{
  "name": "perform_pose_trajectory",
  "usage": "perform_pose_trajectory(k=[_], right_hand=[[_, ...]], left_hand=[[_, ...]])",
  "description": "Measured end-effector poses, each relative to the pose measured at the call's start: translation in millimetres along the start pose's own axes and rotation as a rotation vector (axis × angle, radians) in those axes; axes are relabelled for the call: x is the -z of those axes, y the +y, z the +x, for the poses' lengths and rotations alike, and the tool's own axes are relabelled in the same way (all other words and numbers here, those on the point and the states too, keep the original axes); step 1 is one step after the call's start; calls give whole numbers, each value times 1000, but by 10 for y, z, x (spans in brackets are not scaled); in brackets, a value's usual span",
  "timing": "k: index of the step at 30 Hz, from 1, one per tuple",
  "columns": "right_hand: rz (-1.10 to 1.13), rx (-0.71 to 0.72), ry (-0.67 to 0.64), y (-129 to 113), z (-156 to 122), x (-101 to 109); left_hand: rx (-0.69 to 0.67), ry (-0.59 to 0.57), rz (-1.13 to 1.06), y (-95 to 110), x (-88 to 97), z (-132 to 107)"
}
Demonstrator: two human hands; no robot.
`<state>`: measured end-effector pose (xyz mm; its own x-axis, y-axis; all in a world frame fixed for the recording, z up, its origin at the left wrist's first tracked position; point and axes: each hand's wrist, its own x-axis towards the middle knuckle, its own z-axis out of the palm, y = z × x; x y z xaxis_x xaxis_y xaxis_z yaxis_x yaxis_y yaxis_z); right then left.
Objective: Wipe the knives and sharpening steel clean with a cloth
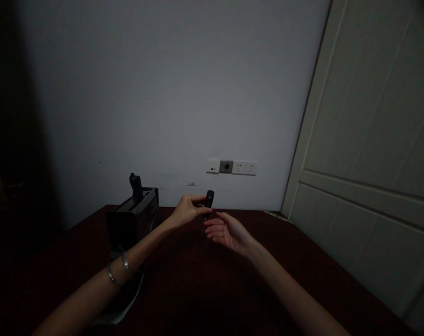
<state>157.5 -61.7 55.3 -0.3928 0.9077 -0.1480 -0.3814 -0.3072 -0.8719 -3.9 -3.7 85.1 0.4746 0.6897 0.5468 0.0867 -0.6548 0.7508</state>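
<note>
My left hand (189,211) pinches a dark screwdriver (209,199) by its handle, above the table. The thick black handle is at the top, and a thin shaft points down, tilted a little. Just below and to the right is my right hand (229,232), palm turned toward the shaft. Its fingers are stretched out and slightly curved, holding nothing that I can see. Whether its fingertips touch the screwdriver is hard to tell in the dim light.
At left on the dark red table (198,280) stands a black box (133,217) with a black object (136,186) sticking up from it. A pale-edged item (128,308) lies under my left forearm. Wall sockets (245,168) are behind; a pale panelled door (365,154) is at right.
</note>
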Motion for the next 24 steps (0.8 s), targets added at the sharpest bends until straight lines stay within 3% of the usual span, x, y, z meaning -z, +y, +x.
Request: perform_pose_trajectory(k=[7, 14, 20, 24], right_hand=[[150, 23, -1, 83, 79, 60], [333, 51, 61, 126, 161, 87], [382, 49, 45, 127, 240, 133], [369, 15, -10, 111, 286, 166]], left_hand=[[-17, 72, 26, -86, -166, -95], [-188, 130, 149, -204, -260, -203], [-459, 179, 216, -318, -339, -285], [-667, 221, 375, -368, -360, -333]])
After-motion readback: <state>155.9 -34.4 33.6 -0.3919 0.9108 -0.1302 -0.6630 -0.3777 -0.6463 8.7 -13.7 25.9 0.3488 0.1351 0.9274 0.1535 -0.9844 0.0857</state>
